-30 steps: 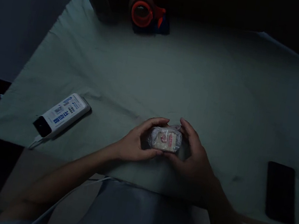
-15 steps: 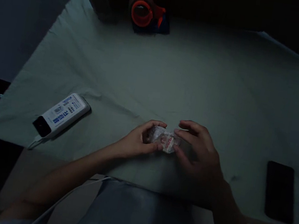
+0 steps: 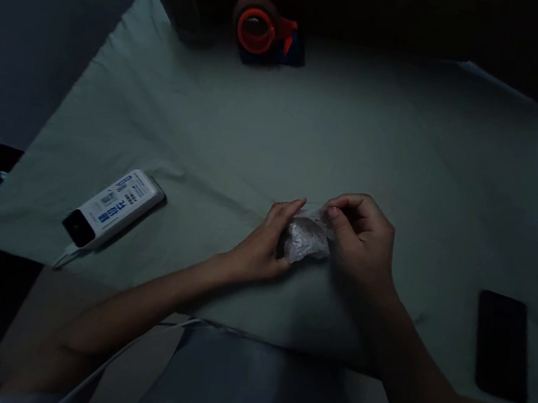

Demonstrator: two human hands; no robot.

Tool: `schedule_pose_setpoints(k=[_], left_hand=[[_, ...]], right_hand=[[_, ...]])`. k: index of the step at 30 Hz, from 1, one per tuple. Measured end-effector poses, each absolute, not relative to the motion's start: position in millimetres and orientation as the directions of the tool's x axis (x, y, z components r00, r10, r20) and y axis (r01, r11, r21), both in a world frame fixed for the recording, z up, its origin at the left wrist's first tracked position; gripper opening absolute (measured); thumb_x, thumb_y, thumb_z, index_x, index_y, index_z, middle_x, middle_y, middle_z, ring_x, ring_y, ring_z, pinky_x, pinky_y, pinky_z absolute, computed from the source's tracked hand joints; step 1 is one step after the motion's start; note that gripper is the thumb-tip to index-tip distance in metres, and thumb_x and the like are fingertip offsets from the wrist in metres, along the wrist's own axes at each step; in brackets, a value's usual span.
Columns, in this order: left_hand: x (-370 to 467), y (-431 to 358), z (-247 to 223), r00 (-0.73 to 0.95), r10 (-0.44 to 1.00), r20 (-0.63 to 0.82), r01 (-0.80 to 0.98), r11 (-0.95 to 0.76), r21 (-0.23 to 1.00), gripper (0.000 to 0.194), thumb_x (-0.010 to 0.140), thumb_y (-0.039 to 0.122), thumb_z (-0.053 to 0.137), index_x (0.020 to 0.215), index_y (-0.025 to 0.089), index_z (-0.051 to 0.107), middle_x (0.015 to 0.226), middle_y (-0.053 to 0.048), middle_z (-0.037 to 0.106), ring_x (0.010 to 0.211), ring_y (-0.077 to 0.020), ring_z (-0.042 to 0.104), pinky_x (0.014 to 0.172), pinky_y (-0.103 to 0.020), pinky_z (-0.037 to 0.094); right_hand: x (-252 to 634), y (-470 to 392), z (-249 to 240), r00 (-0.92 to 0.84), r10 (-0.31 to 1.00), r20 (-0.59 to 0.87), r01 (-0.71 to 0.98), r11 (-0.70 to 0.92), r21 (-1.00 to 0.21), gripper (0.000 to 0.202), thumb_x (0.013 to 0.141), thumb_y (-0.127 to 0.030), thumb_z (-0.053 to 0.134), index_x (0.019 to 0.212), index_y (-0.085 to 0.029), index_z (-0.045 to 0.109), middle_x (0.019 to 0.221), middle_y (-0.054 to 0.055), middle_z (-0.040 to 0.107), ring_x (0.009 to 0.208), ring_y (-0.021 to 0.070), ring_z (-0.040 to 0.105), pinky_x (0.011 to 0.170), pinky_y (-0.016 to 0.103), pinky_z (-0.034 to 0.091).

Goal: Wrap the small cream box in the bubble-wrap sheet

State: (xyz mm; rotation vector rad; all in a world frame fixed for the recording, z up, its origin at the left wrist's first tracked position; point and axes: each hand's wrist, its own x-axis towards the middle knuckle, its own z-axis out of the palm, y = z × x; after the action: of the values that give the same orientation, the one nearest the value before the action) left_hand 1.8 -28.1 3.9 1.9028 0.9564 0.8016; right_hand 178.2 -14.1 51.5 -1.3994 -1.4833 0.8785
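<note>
Right grip [image 3: 366,243] rose, pinching packet [image 3: 306,242] by its edge.

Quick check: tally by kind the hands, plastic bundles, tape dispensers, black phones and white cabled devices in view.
Left hand and right hand: 2
Plastic bundle: 1
Tape dispenser: 1
Black phone: 1
White cabled device: 1
Total: 6

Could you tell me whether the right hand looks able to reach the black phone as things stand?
Probably yes: only cloth shows between the right hand and the black phone, though that hand pinches the clear wrapper.
</note>
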Motion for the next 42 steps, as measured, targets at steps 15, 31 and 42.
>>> schedule_pose_setpoints(k=[15,31,42], left_hand=[[-1,-40,7,0.357,0.863,0.357,0.575,-0.504,0.644,0.097,0.075,0.034,0.068,0.147,0.023,0.003,0.149,-0.017,0.01,0.141,-0.0338,0.012,0.113,-0.054,0.02],[-1,-36,15,0.312,0.915,0.255,0.454,-0.379,0.806,0.016,0.08,0.016,0.054,0.096,0.019,0.052,0.127,-0.012,0.048,0.122,-0.0237,0.047,0.102,-0.042,0.04],[-39,-23,9,0.389,0.861,0.327,0.588,-0.505,0.631,0.046,0.081,0.004,0.043,0.123,0.023,0.049,0.146,-0.01,0.024,0.137,-0.0266,0.028,0.102,-0.044,0.041]], right_hand=[[187,-10,46,0.043,0.964,0.262,0.513,0.203,-0.834,0.014,0.085,-0.027,0.055,0.099,-0.023,0.058,0.096,0.004,0.061,0.088,0.0175,0.06,0.081,0.036,0.051],[195,-45,36,0.033,0.999,0.028,0.66,-0.001,-0.751,0.033,0.08,-0.02,0.05,0.113,-0.019,0.052,0.073,-0.001,0.057,0.057,0.0123,0.055,0.052,0.024,0.045],[218,-53,12,0.073,0.996,-0.054,0.768,-0.091,-0.634,0.051,0.078,-0.032,0.053,0.126,-0.017,0.042,0.083,0.004,0.063,0.065,0.0178,0.06,0.061,0.032,0.048]])
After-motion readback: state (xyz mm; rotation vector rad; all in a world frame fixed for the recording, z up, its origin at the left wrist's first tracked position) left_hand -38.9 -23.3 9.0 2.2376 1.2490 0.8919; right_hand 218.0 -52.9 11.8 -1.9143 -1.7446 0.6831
